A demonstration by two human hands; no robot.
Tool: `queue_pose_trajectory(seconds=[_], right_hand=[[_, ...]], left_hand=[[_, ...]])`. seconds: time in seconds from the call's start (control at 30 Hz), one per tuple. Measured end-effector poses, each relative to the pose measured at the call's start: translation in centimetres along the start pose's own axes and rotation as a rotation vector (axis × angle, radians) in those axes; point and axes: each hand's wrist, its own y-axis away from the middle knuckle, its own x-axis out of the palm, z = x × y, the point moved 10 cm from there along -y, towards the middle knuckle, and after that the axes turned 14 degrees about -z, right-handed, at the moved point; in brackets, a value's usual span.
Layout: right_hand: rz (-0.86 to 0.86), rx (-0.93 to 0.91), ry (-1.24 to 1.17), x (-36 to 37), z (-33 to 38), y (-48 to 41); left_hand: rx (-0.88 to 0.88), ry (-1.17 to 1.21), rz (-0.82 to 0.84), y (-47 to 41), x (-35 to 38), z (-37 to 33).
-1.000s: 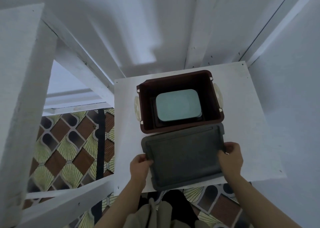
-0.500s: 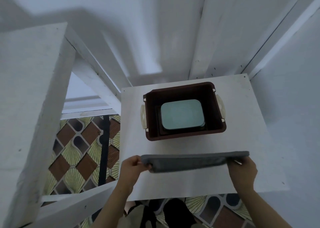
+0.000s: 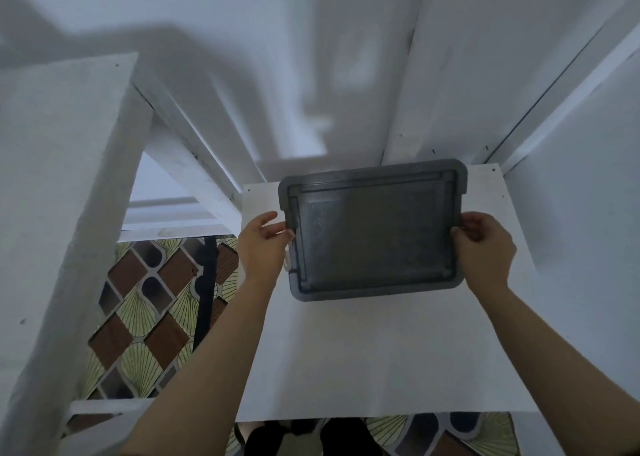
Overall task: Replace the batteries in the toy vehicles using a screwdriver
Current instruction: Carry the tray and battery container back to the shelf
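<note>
A dark grey rectangular lid lies flat over the brown storage box at the back of the white shelf board. The box is hidden beneath it; only a bit of pale handle shows at the left. My left hand holds the lid's left edge with fingers against the rim. At the lid's right edge my right hand grips with curled fingers. No toy vehicle, battery or screwdriver is in view.
White wooden frame posts stand at the left and white walls close in the back and right. A patterned tiled floor shows below the shelf at the left and front.
The lid went from lying in front of the open box, to being held edge-on, to sitting flat on top of the box. Both hands moved forward with it.
</note>
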Motion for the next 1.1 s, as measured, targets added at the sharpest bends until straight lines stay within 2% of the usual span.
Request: queue_pose_trajectory(seconds=[0.13, 0.23, 0.33, 0.43, 0.5, 0.67, 0.77, 0.83, 0.97, 1.03, 1.1], right_hand=[[0.17, -0.022, 0.109, 3.4, -0.7, -0.6], [0.316, -0.046, 0.204, 5.5, -1.4, -0.2], [0.388, -0.125, 0.248, 6.6, -1.5, 0.2], [0.394, -0.157, 0.259, 7.3, -1.9, 0.2], [0.356, -0.166, 0.266, 7.3, -2.1, 0.0], [0.235, -0.103, 0.218, 5.7, -3.1, -0.3], [0.232, -0.1, 0.214, 5.5, -3.7, 0.2], [0.222, -0.072, 0.238, 5.7, -3.9, 0.2], [0.281, 0.179, 0.25, 6.4, -5.4, 0.2], [0.262, 0.137, 0.253, 6.2, -4.8, -0.1], [0.19, 0.086, 0.252, 5.3, -3.9, -0.5]], left_hand=[[0.024, -0.074, 0.096, -0.5, 2.5, 0.6], [0.116, -0.162, 0.163, 0.0, 3.5, 0.7], [0.222, -0.245, 0.145, 0.0, 3.8, 0.6], [0.236, -0.28, 0.105, -0.2, 4.0, 1.4], [0.152, -0.27, 0.076, -0.3, 4.0, 2.5], [-0.347, -0.128, 0.043, 0.5, 3.2, 7.8], [-0.499, -0.07, 0.076, 1.7, 2.9, 9.7], [-0.541, -0.019, 0.092, 2.0, 3.0, 9.8], [-0.615, 0.08, 0.049, 1.5, 2.8, 10.0], [-0.54, 0.05, -0.01, 1.1, 2.3, 9.5], [-0.349, -0.102, -0.078, 0.6, 1.7, 8.1]])
